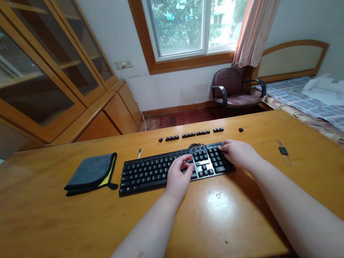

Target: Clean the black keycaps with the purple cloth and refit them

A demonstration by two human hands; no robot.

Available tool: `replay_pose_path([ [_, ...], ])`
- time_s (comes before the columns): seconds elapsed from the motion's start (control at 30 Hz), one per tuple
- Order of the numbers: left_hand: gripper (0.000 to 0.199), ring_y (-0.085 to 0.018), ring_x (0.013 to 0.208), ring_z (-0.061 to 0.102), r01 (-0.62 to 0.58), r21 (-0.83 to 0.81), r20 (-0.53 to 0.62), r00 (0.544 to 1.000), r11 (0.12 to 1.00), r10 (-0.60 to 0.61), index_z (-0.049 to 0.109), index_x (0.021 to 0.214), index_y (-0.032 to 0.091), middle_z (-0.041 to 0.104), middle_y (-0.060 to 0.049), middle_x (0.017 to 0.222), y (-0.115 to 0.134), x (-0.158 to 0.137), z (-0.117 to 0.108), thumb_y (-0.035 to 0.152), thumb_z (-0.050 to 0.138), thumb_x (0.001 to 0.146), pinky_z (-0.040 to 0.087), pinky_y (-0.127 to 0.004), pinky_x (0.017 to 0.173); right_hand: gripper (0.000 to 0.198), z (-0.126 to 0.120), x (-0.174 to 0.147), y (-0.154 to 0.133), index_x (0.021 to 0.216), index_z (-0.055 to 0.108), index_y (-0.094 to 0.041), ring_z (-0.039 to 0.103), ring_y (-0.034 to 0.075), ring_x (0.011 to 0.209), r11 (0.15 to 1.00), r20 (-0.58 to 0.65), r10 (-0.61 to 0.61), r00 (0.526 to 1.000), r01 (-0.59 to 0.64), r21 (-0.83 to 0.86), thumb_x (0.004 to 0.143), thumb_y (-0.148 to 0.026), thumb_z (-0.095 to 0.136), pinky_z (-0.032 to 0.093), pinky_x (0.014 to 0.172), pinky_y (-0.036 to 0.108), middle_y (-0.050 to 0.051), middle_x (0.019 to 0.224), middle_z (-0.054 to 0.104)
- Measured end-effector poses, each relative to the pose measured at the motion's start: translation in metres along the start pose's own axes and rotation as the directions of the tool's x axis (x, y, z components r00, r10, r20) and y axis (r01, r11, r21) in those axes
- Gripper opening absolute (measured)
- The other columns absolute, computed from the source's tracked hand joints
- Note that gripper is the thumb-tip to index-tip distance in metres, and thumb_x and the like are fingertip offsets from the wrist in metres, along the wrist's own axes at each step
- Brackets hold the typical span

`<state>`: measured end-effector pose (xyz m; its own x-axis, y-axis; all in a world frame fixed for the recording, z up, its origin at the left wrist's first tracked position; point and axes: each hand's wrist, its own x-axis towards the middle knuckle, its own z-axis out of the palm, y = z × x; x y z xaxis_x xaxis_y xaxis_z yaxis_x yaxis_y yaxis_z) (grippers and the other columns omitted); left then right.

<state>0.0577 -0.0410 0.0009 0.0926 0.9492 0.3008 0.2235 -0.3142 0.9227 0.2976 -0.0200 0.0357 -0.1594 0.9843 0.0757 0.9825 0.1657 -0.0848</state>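
A black keyboard [153,185] lies on the wooden desk, with several keys off its top row. My left hand [178,177] rests over its middle-right part, fingers curved and the thumb a little apart from them, with nothing visible in between. At the upper right corner, by the number pad, my right hand [239,153] has its fingertips pinched together; whatever they hold is hidden. Behind the keyboard, loose black keycaps [188,135] stand in a row of small groups, with a single keycap [160,140] at the left end and another keycap [240,129] at the right.
To the left lies a folded grey cloth [91,170] with yellow lining. A small white-handled brush [140,153] sits behind the keyboard. A wire keycap puller [283,150] lies on the right of the desk [62,234]. Beyond are a chair [231,88] and a bed [328,97].
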Motion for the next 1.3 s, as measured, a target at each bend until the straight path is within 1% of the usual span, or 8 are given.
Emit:
replay_pose_path([
  [0.4, 0.026, -0.013, 0.076, 0.061, -0.037, 0.031, 0.007, 0.999, 0.999, 0.037, 0.060, 0.102, 0.020, 0.064, -0.006, 0.097, -0.001, -0.001, 0.000, 0.018, 0.057, 0.076, 0.050, -0.031, 0.078, 0.024, 0.004, 0.002, -0.002, 0.087, 0.070, -0.025, 0.063, 0.020, 0.081, 0.997, 0.031, 0.074, 0.997, -0.075, 0.027, 0.082, -0.029, 0.047, 0.044, 0.066, 0.025, 0.005, 0.093, 0.068],
  [0.57, 0.028, -0.014, 0.080, 0.061, -0.070, 0.099, 0.062, 0.996, 0.993, 0.064, 0.059, 0.105, 0.021, 0.062, -0.006, 0.099, -0.001, 0.000, -0.002, 0.019, 0.055, 0.077, 0.049, -0.034, 0.082, 0.022, 0.005, 0.003, -0.002, 0.086, 0.071, -0.025, 0.063, 0.019, 0.082, 0.996, 0.008, 0.066, 0.998, -0.066, 0.066, 0.080, -0.026, 0.049, 0.044, 0.067, 0.025, 0.004, 0.096, 0.067],
  [0.67, 0.036, -0.020, 0.100, 0.057, -0.108, 0.238, 0.139, 0.987, 0.965, 0.076, 0.057, 0.110, 0.023, 0.061, -0.007, 0.109, -0.002, 0.002, -0.001, 0.019, 0.058, 0.074, 0.043, -0.040, 0.093, 0.021, 0.007, 0.003, -0.004, 0.082, 0.071, -0.025, 0.062, 0.019, 0.081, 0.995, 0.008, 0.067, 0.998, -0.067, 0.067, 0.078, -0.025, 0.050, 0.044, 0.066, 0.025, 0.003, 0.098, 0.067],
  [0.8, 0.044, -0.027, 0.125, 0.038, -0.230, 0.400, 0.312, 0.944, 0.887, 0.104, 0.055, 0.116, 0.024, 0.050, -0.008, 0.129, -0.003, 0.001, 0.003, 0.021, 0.062, 0.073, 0.027, -0.049, 0.105, 0.020, 0.010, 0.003, -0.004, 0.080, 0.070, -0.024, 0.062, 0.018, 0.079, 0.995, -0.010, 0.060, 0.998, -0.059, 0.085, 0.077, -0.024, 0.051, 0.044, 0.066, 0.024, 0.003, 0.099, 0.066],
  [0.9, 0.040, -0.026, 0.125, 0.038, -0.268, 0.426, 0.366, 0.924, 0.864, 0.107, 0.057, 0.114, 0.025, 0.051, -0.007, 0.129, -0.004, 0.000, 0.004, 0.021, 0.060, 0.075, 0.023, -0.050, 0.106, 0.022, 0.011, 0.005, 0.005, 0.086, 0.069, -0.023, 0.061, 0.017, 0.082, 0.988, -0.089, 0.090, 0.992, -0.078, 0.134, 0.079, -0.024, 0.048, 0.044, 0.068, 0.024, 0.003, 0.099, 0.066],
  [1.03, 0.041, -0.026, 0.124, 0.039, -0.293, 0.435, 0.382, 0.916, 0.851, 0.121, 0.057, 0.114, 0.026, 0.051, -0.007, 0.129, -0.005, -0.002, 0.003, 0.021, 0.061, 0.074, 0.023, -0.050, 0.106, 0.028, 0.012, 0.008, 0.025, 0.102, 0.064, -0.021, 0.060, 0.020, 0.089, 0.966, -0.193, 0.223, 0.956, -0.189, 0.179, 0.081, -0.025, 0.046, 0.044, 0.072, 0.027, 0.005, 0.104, 0.065],
  [1.13, 0.042, -0.027, 0.124, 0.039, -0.301, 0.455, 0.383, 0.916, 0.838, 0.121, 0.057, 0.114, 0.025, 0.051, -0.008, 0.129, -0.005, -0.002, 0.003, 0.021, 0.061, 0.073, 0.024, -0.050, 0.106, 0.028, 0.015, 0.010, 0.035, 0.102, 0.064, -0.021, 0.060, 0.021, 0.090, 0.954, -0.173, 0.264, 0.949, -0.230, 0.193, 0.081, -0.028, 0.046, 0.044, 0.073, 0.029, 0.006, 0.103, 0.066],
  [1.3, 0.037, -0.025, 0.123, 0.041, -0.283, 0.503, 0.378, 0.922, 0.817, 0.087, 0.056, 0.115, 0.023, 0.052, -0.008, 0.127, -0.001, -0.001, 0.002, 0.024, 0.057, 0.078, 0.027, -0.047, 0.105, 0.024, 0.013, 0.011, 0.033, 0.093, 0.067, -0.022, 0.060, 0.020, 0.088, 0.955, -0.125, 0.232, 0.965, -0.201, 0.218, 0.082, -0.031, 0.047, 0.042, 0.071, 0.026, 0.005, 0.097, 0.068],
])
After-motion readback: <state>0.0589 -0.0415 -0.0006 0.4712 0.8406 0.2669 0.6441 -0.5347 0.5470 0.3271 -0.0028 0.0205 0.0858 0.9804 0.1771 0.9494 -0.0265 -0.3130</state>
